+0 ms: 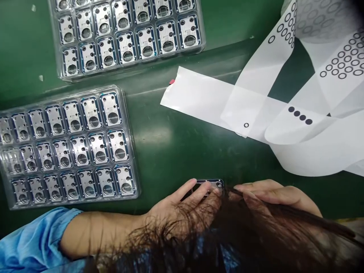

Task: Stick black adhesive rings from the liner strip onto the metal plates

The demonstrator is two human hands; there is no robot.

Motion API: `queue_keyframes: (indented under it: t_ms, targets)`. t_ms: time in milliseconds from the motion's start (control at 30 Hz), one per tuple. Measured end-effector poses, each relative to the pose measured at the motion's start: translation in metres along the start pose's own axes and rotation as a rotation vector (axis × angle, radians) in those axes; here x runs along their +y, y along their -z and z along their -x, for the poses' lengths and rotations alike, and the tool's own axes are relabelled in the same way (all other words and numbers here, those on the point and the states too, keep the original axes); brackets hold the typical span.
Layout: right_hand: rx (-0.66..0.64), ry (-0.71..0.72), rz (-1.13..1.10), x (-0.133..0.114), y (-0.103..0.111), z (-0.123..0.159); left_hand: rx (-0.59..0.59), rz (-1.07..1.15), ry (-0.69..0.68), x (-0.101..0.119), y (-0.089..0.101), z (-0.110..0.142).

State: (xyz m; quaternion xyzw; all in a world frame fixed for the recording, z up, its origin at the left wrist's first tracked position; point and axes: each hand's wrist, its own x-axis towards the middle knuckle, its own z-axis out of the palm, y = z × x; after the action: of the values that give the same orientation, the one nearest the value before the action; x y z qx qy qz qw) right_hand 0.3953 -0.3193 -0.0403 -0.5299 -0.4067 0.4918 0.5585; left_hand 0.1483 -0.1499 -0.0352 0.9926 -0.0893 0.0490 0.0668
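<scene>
My left hand (193, 208) lies over a small metal plate (217, 183) with a dark blue edge and round holes, its fingers spread across and holding it. Much of that plate is covered by fingers and by dark hair hanging into the view. Just right of the plate, my right hand (275, 195) is closed in a pinch on a slim dark tool that looks like tweezers (338, 226). Its tip points toward the plate, but hair blurs whether it touches.
Clear plastic trays, one at left (131, 151) and one at the top (203, 30), hold rows of similar plates. White backing strips (199, 89) with black rings and dots curl across the right. A small red piece (171, 81) peeks from a strip's end on the green tabletop (159, 151).
</scene>
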Motion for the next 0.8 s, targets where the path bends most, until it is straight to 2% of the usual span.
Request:
queue_keyframes:
  t_ms: [167,233,300,333,367,400,467,533,800]
  targets:
    - [-0.015,-0.027,-0.043,0.002,-0.003,0.003,-0.012,0.004,0.001,-0.002,0.001,-0.001]
    - [-0.028,-0.001,-0.04,-0.002,-0.013,-0.003,-0.015,-0.002,-0.012,-0.005,0.004,-0.003]
    - [0.057,0.011,-0.017,-0.009,-0.032,-0.01,-0.015,-0.005,-0.024,-0.008,0.006,-0.005]
    - [0.291,-0.009,-0.006,-0.013,-0.044,-0.014,-0.014,-0.006,-0.03,-0.009,0.007,-0.006]
    - [0.617,-0.069,0.007,-0.016,-0.055,-0.017,-0.007,-0.007,-0.033,-0.009,0.008,-0.006]
    - [0.768,-0.115,0.006,-0.02,-0.066,-0.019,0.0,-0.006,-0.036,-0.01,0.008,-0.006]
    - [0.85,-0.156,-0.003,-0.025,-0.082,-0.023,0.005,-0.007,-0.042,-0.01,0.008,-0.006]
    - [0.834,-0.171,-0.006,-0.027,-0.088,-0.023,0.007,-0.01,-0.046,-0.01,0.008,-0.005]
    - [0.843,-0.181,0.037,-0.024,-0.083,-0.02,0.048,-0.022,-0.047,-0.01,0.006,-0.005]
